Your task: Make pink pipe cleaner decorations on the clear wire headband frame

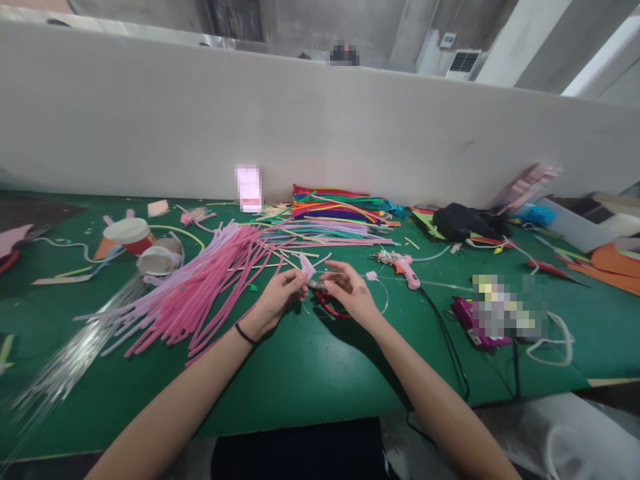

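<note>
My left hand (279,298) pinches a small pale pink pipe-cleaner piece (307,267) just above the green table (310,373). My right hand (350,288) is closed on a pair of red-handled pliers (327,301), whose metal jaws meet the pink piece between the two hands. A thin loop of wire (384,297) lies to the right of my right hand. A large fan of pink and lilac pipe cleaners (200,287) spreads to the left of my left hand.
A pink glue gun (405,267) with a black cord lies right of my hands. Stacked coloured pipe cleaners (335,203) sit at the back by the white partition (300,127). Paper cups (133,237), a black bag (457,221), a purple device (473,320) and clear rods (60,373) surround them.
</note>
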Motion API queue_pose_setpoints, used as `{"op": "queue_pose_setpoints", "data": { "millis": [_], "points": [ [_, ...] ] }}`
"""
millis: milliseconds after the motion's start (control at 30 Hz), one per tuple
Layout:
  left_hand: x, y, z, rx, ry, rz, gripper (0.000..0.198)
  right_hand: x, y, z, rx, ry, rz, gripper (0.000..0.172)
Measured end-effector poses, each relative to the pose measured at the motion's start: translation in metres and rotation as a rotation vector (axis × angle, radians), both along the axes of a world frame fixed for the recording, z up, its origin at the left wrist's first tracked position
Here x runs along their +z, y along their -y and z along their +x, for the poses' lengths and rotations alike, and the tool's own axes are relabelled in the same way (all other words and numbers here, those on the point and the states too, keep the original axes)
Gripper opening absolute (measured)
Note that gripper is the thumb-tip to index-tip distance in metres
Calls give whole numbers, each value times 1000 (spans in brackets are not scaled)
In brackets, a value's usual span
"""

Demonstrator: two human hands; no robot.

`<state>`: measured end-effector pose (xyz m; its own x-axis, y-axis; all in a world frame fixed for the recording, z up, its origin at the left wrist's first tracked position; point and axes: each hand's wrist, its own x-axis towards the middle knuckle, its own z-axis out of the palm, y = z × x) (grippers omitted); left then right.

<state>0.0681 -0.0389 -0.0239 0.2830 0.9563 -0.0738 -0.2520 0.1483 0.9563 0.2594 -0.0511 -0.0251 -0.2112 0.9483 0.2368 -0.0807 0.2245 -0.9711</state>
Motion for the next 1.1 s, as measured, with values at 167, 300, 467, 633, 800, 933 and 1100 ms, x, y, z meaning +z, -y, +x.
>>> {"op": "queue_pose_setpoints", "data": {
  "millis": [167,300,467,633,800,933,1100],
  "points": [
    [1,-5,-3,143,107,-90,40,-4,-7,4,-2,36,28,44],
    [1,-3,-2,152,116,-117,40,1,-2,1,79,-19,7,53],
    [5,1,1,114,-18,-65,35,4,1,-1,36,-38,-86,43],
    [7,1,0,146,-84,8,31,2,-1,0,75,-74,-123,40],
    [3,0,1,163,-80,54,26,3,1,-6,42,-3,-112,39],
    [1,4,6,201,-86,120,24,1,3,-13,31,18,-148,39],
    [2,6,8,151,-136,168,25,-1,4,-17,-19,-41,-256,38]
  ]
}}
